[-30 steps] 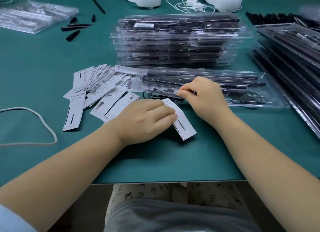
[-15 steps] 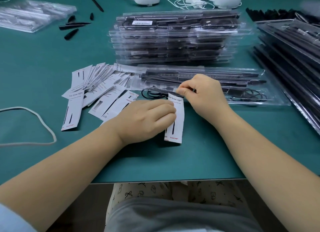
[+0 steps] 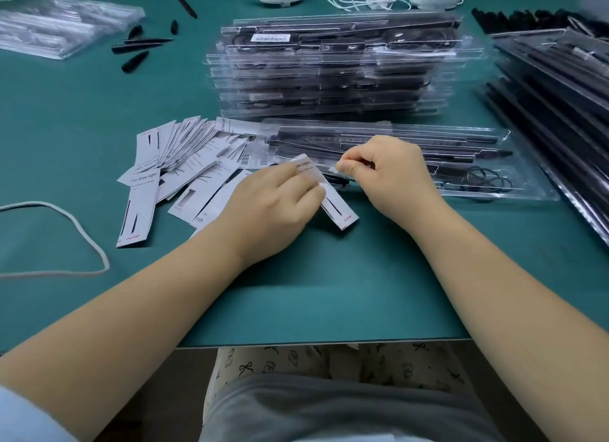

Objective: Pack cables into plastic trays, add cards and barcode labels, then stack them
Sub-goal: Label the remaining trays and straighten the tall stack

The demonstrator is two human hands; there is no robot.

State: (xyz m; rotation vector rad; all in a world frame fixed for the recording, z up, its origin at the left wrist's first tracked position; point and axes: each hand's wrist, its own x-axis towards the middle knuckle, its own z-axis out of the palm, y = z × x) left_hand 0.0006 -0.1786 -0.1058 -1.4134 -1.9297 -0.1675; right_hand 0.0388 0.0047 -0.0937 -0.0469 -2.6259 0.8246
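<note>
From over the person's shoulders, the left hand (image 3: 273,207) holds a white "Grow Light" card (image 3: 324,191) on the green table (image 3: 329,293), fingers curled over it. The right hand (image 3: 389,174) pinches thumb to forefinger just beside the card's upper end, over the front edge of the clear plastic tray (image 3: 527,191) of black cables; what it pinches I cannot tell. Loose cards (image 3: 184,164) fan out left; packed trays (image 3: 336,69) are stacked behind.

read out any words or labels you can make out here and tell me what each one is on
"ow Light": on the card that the left hand holds.
"kar Grow Light": on a loose card in the card pile.
Barcodes on cards, white label on the top tray of the stack: too small to read.
</note>
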